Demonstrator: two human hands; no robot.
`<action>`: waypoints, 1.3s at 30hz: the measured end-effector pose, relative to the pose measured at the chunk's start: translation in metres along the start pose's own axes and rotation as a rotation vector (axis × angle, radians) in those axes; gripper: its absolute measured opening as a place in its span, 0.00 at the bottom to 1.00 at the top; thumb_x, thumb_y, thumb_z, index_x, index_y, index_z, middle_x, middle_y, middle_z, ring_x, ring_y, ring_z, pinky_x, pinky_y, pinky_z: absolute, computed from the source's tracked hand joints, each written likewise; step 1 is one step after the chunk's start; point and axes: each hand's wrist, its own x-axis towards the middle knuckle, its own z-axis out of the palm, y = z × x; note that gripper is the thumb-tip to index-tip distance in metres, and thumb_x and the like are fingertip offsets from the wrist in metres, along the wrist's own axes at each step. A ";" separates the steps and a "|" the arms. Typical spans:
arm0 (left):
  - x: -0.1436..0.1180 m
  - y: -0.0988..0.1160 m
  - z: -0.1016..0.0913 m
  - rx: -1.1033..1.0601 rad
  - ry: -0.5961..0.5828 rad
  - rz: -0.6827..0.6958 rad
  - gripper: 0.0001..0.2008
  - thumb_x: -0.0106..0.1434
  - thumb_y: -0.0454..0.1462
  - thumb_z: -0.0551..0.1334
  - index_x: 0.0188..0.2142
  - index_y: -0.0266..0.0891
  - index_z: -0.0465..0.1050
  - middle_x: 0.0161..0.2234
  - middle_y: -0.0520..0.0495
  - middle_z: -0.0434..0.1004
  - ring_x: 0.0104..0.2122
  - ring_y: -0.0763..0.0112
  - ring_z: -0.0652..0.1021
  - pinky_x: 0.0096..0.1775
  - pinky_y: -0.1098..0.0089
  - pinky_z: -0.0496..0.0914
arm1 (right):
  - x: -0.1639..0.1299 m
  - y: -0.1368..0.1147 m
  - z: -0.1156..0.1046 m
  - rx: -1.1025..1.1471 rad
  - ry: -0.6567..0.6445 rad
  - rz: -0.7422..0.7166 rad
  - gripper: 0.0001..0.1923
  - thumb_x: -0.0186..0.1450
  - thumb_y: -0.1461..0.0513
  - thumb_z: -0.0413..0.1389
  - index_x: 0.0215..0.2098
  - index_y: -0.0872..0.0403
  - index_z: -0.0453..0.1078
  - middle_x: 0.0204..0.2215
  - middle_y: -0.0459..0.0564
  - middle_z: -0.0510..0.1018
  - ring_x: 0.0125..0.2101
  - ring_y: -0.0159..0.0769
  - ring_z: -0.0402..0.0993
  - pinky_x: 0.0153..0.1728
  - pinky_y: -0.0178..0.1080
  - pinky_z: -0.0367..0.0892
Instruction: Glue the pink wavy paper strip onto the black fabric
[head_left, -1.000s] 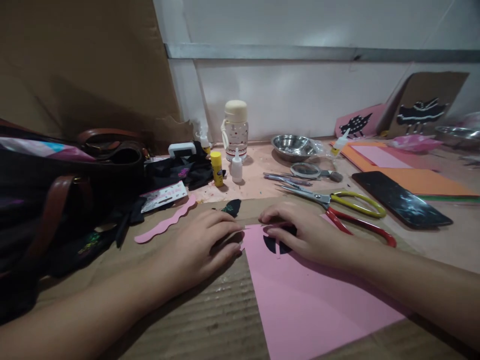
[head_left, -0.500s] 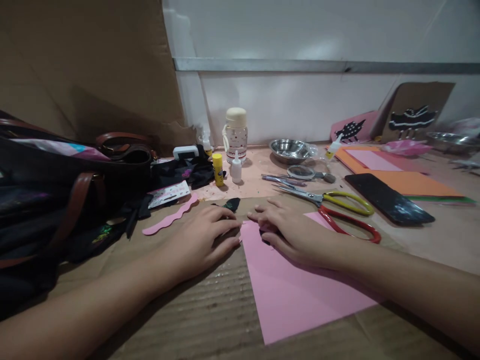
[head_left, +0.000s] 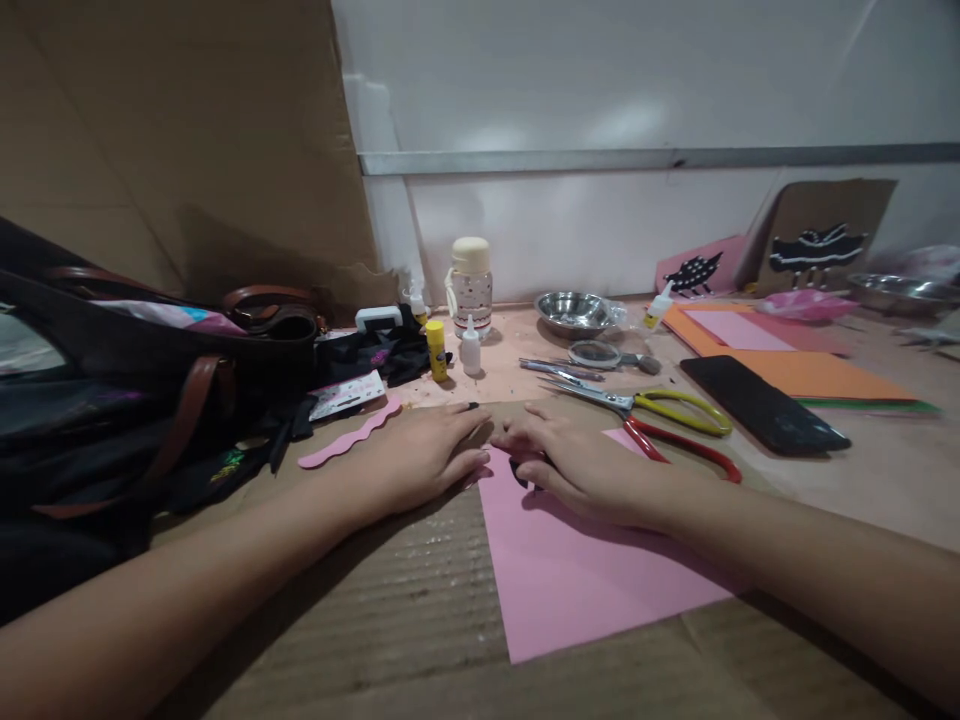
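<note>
My left hand lies palm down on the cardboard, fingers stretched out and apart. Its fingertips reach over a small black scrap, mostly hidden, and its thumb is by the left edge of a pink paper sheet. On that sheet rests my right hand, fingers loosely bent and spread. A black cut-out piece shows partly between its thumb and fingers, lying on the paper; the rest is covered. Just beyond the right hand are scissors with one yellow and one red handle.
A wavy pink strip and a dark bag are at left. Behind stand a yellow glue stick, a white dropper bottle, a water bottle and a steel bowl. A phone and coloured sheets lie right.
My left fingers have shifted forward and now cover most of the black scrap. My right hand stays on the pink sheet, with a bit more of the black piece showing. The view has tilted slightly.
</note>
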 end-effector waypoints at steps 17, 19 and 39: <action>-0.010 -0.011 0.011 0.157 0.182 0.105 0.09 0.74 0.36 0.60 0.49 0.45 0.79 0.51 0.45 0.77 0.54 0.57 0.74 0.57 0.50 0.68 | 0.000 0.002 0.006 -0.063 0.112 -0.017 0.09 0.72 0.59 0.58 0.45 0.57 0.75 0.40 0.56 0.80 0.42 0.45 0.73 0.42 0.42 0.64; -0.009 -0.005 0.006 0.147 0.122 0.144 0.13 0.75 0.36 0.57 0.52 0.50 0.79 0.51 0.47 0.78 0.53 0.58 0.73 0.56 0.54 0.67 | -0.002 0.001 0.005 -0.066 0.153 0.000 0.09 0.73 0.59 0.56 0.44 0.57 0.75 0.40 0.56 0.81 0.41 0.44 0.75 0.41 0.41 0.64; 0.001 -0.005 0.006 0.070 0.034 -0.087 0.22 0.73 0.44 0.62 0.62 0.39 0.68 0.62 0.37 0.70 0.60 0.51 0.73 0.60 0.45 0.68 | 0.010 0.010 0.014 -0.035 0.099 0.032 0.09 0.73 0.58 0.57 0.46 0.56 0.74 0.47 0.59 0.79 0.50 0.49 0.72 0.52 0.48 0.64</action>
